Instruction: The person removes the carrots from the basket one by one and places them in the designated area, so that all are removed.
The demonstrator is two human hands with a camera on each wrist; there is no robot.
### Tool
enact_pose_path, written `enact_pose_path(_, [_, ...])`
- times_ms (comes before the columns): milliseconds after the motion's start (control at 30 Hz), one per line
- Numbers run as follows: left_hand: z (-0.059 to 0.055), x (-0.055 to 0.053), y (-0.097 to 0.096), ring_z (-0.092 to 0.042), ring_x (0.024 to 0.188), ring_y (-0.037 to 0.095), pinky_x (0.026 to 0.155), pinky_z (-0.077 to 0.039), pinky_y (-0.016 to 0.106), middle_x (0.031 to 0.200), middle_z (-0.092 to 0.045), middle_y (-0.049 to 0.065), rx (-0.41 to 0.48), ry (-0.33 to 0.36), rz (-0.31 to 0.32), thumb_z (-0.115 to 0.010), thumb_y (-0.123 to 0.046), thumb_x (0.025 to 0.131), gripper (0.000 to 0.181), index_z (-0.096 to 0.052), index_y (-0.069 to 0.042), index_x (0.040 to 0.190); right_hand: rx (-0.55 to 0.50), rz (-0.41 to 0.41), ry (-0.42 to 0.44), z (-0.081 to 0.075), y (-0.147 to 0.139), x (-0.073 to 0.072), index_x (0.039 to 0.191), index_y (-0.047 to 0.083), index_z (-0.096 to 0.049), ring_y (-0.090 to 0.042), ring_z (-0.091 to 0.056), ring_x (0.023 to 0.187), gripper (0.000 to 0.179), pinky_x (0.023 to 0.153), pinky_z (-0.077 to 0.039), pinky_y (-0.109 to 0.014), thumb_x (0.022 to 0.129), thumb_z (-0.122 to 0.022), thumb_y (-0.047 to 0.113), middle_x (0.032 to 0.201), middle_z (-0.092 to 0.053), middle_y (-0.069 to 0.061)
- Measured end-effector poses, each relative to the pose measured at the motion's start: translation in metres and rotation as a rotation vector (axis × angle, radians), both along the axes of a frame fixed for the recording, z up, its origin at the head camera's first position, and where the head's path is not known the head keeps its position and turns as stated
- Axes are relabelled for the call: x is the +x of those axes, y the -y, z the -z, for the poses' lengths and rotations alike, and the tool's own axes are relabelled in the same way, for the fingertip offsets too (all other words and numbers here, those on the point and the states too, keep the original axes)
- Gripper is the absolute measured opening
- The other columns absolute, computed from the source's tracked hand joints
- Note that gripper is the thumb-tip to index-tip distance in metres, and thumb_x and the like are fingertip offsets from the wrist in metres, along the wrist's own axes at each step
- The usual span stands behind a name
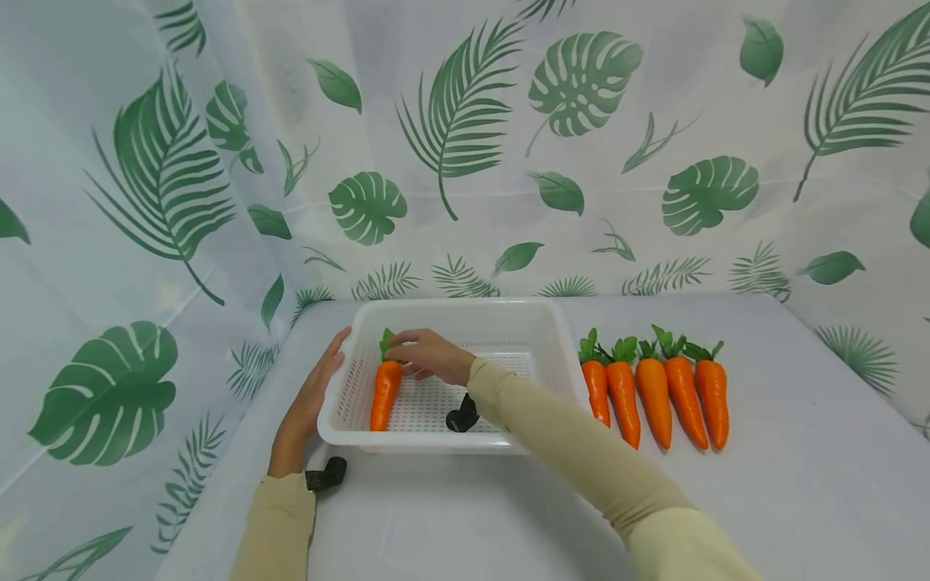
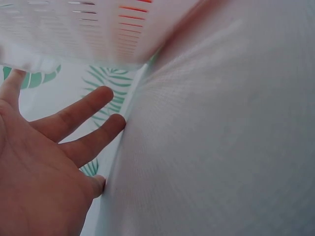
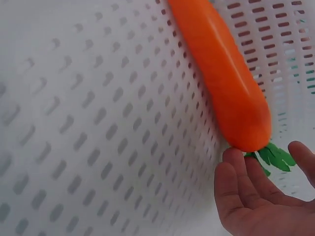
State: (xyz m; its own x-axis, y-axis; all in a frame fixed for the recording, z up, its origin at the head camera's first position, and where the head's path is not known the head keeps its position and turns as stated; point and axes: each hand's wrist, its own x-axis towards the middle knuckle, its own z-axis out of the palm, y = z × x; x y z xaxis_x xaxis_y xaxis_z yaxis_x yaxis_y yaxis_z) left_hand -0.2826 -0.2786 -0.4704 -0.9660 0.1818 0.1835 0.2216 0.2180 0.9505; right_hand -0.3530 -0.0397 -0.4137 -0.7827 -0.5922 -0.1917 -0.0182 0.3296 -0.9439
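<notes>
A carrot (image 1: 385,394) with green leaves lies along the left side inside a white perforated basket (image 1: 450,440). My right hand (image 1: 432,355) reaches into the basket at the carrot's leafy end. In the right wrist view, the fingertips (image 3: 231,157) are right at the carrot's top, with the thumb apart from them and the green leaves (image 3: 275,157) showing in between. My left hand (image 1: 314,399) is at the basket's outer left wall. The left wrist view shows its fingers spread and fairly straight, with one fingertip up at the basket's rim.
Several more carrots (image 1: 654,401) lie in a row on the white table cover (image 1: 799,452), just right of the basket. Leaf-patterned cloth (image 1: 494,210) hangs behind and at both sides. A black wrist device (image 1: 462,414) is on my right wrist, and another (image 1: 327,474) is on my left.
</notes>
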Motion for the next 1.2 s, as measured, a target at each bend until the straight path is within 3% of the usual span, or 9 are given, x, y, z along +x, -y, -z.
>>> enact_pose_path(300, [-0.002, 0.0, 0.0, -0.051, 0.126, 0.044, 0.09, -0.058, 0.036, 0.171, -0.029, 0.016, -0.016, -0.001, -0.009, -0.028, -0.048, 0.117, 0.062, -0.014, -0.029, 0.174, -0.03, 0.021, 0.044, 0.004, 0.017, 0.001, 0.145, 0.004, -0.065, -0.028, -0.064, 0.102, 0.046, 0.098, -0.056, -0.048, 0.103, -0.07, 0.021, 0.135, -0.067, -0.014])
enact_pose_path(500, [-0.001, -0.001, 0.001, -0.053, 0.126, 0.044, 0.09, -0.06, 0.039, 0.172, -0.029, 0.012, -0.032, 0.003, -0.02, -0.028, -0.051, 0.116, 0.061, -0.014, -0.034, 0.173, -0.058, 0.04, 0.135, 0.004, 0.024, 0.002, 0.138, 0.001, -0.069, -0.03, -0.064, 0.106, 0.038, 0.099, -0.057, -0.05, 0.102, -0.071, 0.013, 0.127, -0.067, -0.012])
enact_pose_path(767, [0.003, -0.002, 0.002, -0.052, 0.127, 0.044, 0.089, -0.06, 0.039, 0.173, -0.026, 0.012, -0.026, 0.016, -0.025, -0.028, -0.051, 0.116, 0.062, -0.013, -0.032, 0.174, -0.092, 0.036, 0.197, 0.005, 0.027, 0.002, 0.139, 0.0, -0.068, -0.031, -0.061, 0.11, 0.041, 0.1, -0.056, -0.052, 0.099, -0.073, 0.005, 0.132, -0.063, -0.013])
enact_pose_path(933, [0.004, -0.002, 0.001, -0.049, 0.128, 0.042, 0.091, -0.057, 0.035, 0.172, -0.027, 0.013, -0.015, 0.007, -0.018, -0.027, -0.05, 0.117, 0.062, -0.013, -0.031, 0.174, -0.11, 0.048, 0.175, 0.006, 0.027, 0.004, 0.137, -0.001, -0.069, -0.03, -0.062, 0.107, 0.041, 0.095, -0.058, -0.05, 0.096, -0.073, -0.001, 0.126, -0.064, -0.012])
enact_pose_path(1200, [0.002, -0.002, 0.001, -0.049, 0.127, 0.042, 0.092, -0.058, 0.037, 0.171, -0.029, 0.014, 0.007, 0.009, 0.008, -0.026, -0.047, 0.117, 0.06, -0.013, -0.03, 0.174, -0.075, 0.076, 0.124, 0.003, 0.026, 0.005, 0.133, -0.002, -0.071, -0.028, -0.064, 0.1, 0.036, 0.094, -0.059, -0.048, 0.096, -0.072, 0.002, 0.115, -0.067, -0.011])
